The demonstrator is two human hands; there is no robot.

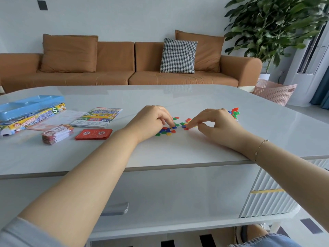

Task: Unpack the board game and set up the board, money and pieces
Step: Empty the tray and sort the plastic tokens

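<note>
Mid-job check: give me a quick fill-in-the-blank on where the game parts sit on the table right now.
1. Both hands, left hand and right hand, work at the small coloured ____ on the table.
2. The blue tray rests on top of the game ____.
3. The folded board lies ____ the red cards.

Missing: pieces; box; behind

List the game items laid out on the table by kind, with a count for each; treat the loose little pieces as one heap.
Game box: 1
Blue tray on the box: 1
Folded board: 1
Stacks of paper money or cards, white-edged and red: 2
Heap of small coloured pieces: 1 (pieces too small to count)
Cluster of upright pawns: 1
Total: 7
</note>
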